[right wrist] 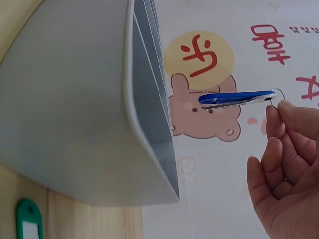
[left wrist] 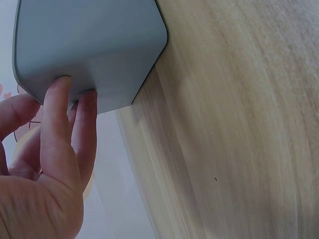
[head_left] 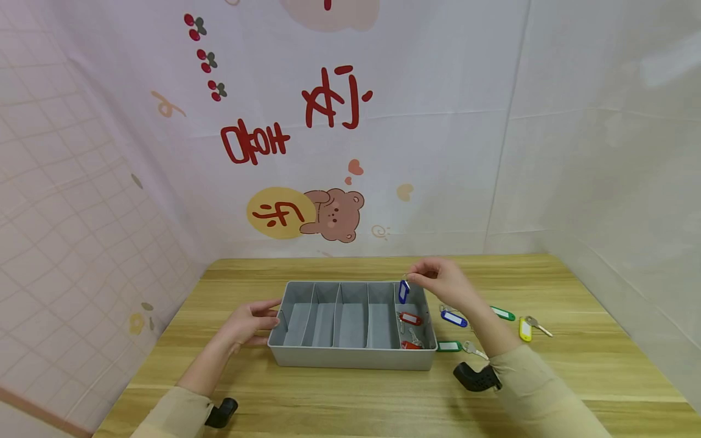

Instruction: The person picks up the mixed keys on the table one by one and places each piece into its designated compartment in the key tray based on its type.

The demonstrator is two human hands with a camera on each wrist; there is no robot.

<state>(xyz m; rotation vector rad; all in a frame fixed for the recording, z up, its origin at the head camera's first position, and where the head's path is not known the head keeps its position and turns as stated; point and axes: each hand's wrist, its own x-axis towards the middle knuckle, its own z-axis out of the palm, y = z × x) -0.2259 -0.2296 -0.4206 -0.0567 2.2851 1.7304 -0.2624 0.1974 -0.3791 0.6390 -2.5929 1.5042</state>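
Head view: blue tag (head_left: 403, 292) hangs lengthwise downward.

Right hand (right wrist: 293, 164) pinches ring (right wrist: 283, 93) of 1 blue tag (right wrist: 234, 97) and key (right wrist: 230, 104). Grey tray (right wrist: 75, 99) near; 1 green tag (right wrist: 29, 219) on table (right wrist: 94, 219).

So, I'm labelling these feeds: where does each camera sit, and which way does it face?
Head: on the person's head, facing forward and down at the gray tray, table and backdrop; left hand, right hand and sleeves show.
Left wrist: on that wrist, facing the tray's outer end wall; the left hand shows, touching it.
Right wrist: on that wrist, facing past the tray's outside toward the backdrop; the right hand shows.
Shared: head and right wrist views both show the pinched blue key tag and the printed bear.
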